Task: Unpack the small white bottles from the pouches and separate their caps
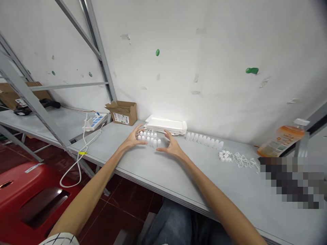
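Observation:
A tight group of small translucent bottles with white caps (148, 136) stands upright in rows on the grey table, thin white loops showing around some caps. At the group's left side is my left hand (133, 139), its thumb and fingers apart and curved around the edge. My right hand (171, 144) is opposite, fingers spread, with the thumb near the front right bottle. Both hands flank the group; whether the fingertips touch it I cannot tell. Behind it lies a stack of white trays (166, 125).
To the right stand a row of translucent bottles (204, 140), a pile of white caps (224, 156) and white looped straps (244, 160). An orange-labelled jug (283, 137) is farther right. A cardboard box (124, 113), power strip (95, 121) and red stool (33, 190) are left.

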`<action>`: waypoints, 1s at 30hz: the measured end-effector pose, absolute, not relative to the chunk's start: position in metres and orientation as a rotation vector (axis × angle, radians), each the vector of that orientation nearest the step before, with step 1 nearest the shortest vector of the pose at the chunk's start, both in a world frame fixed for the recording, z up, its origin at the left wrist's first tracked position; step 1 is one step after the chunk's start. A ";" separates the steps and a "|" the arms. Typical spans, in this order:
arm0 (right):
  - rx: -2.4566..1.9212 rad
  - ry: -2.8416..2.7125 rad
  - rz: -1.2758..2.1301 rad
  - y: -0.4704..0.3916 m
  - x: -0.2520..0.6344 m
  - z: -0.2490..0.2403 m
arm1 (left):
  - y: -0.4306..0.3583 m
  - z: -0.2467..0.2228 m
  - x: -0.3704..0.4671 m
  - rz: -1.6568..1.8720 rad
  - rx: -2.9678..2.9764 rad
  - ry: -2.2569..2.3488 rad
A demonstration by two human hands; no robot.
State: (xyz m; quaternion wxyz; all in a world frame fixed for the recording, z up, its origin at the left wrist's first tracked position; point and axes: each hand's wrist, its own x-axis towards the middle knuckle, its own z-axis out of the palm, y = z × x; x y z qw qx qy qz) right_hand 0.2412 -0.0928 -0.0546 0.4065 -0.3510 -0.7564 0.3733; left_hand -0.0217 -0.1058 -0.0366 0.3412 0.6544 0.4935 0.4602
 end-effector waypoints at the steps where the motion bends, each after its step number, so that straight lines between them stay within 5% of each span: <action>1: -0.880 -1.895 0.984 -0.086 0.229 -0.057 | -0.106 -0.036 -0.019 1.189 1.695 1.268; 13: -0.837 -1.900 0.936 -0.071 0.199 -0.061 | -0.099 -0.045 0.027 1.265 1.679 1.063; 30: -1.028 -1.789 0.802 -0.123 0.345 -0.057 | -0.107 -0.046 0.170 1.104 1.756 0.803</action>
